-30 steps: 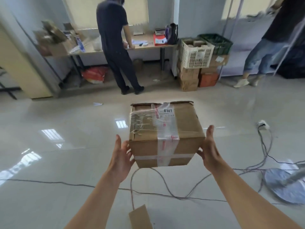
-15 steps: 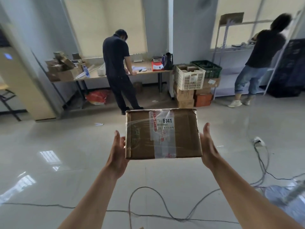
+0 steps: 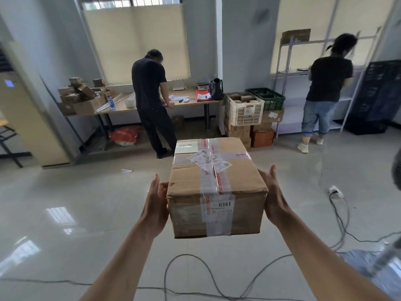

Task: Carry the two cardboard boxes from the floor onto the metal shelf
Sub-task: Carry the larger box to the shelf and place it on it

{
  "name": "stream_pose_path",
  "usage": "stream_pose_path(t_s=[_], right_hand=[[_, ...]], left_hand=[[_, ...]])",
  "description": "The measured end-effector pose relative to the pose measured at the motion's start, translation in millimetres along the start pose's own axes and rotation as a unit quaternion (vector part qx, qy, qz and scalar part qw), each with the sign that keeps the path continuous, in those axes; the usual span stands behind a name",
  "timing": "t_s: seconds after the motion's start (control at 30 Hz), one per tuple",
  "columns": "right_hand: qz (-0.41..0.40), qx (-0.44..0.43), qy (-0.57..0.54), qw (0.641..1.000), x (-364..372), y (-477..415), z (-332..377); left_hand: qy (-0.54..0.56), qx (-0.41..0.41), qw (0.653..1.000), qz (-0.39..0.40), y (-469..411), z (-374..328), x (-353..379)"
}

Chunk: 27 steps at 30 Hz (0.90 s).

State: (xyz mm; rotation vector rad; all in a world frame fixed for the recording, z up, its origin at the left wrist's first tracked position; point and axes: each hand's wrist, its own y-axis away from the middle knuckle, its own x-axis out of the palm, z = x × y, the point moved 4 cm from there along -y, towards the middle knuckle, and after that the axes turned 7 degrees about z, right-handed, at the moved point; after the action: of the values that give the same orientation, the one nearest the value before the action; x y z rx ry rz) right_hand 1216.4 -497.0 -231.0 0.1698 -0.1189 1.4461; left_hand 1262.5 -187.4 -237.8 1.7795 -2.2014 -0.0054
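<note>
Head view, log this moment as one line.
cardboard box: lifted off floor | left hand, right hand: pressing its sides | metal shelf: ahead, not reached

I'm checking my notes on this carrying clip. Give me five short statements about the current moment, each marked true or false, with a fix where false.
1. The cardboard box is held off the floor between the left hand and the right hand. True.
2. The box's near face reads 6141. True.
3. The box already sits on the metal shelf. False: the shelf stands far off at the right wall.
4. Nobody stands at the shelf. False: a person in jeans stands there.
5. Cables lie on the floor below the box. True.
</note>
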Motion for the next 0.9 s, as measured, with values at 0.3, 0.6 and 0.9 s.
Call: stream_pose_path(t_s=[0.3,0.6,0.9], right_hand=[[0.02,0.011,-0.112,0.993,-17,8,-3],[-0.025,-0.004,-0.181,0.983,-52,39,5],[-0.161,-0.052,-0.195,0.966,-108,93,21]], left_hand=[[0.073,0.001,0.996,0.058,5,11,28],[0.055,0.005,0.989,0.134,-3,19,87],[0.016,-0.014,0.965,0.263,-20,25,169]])
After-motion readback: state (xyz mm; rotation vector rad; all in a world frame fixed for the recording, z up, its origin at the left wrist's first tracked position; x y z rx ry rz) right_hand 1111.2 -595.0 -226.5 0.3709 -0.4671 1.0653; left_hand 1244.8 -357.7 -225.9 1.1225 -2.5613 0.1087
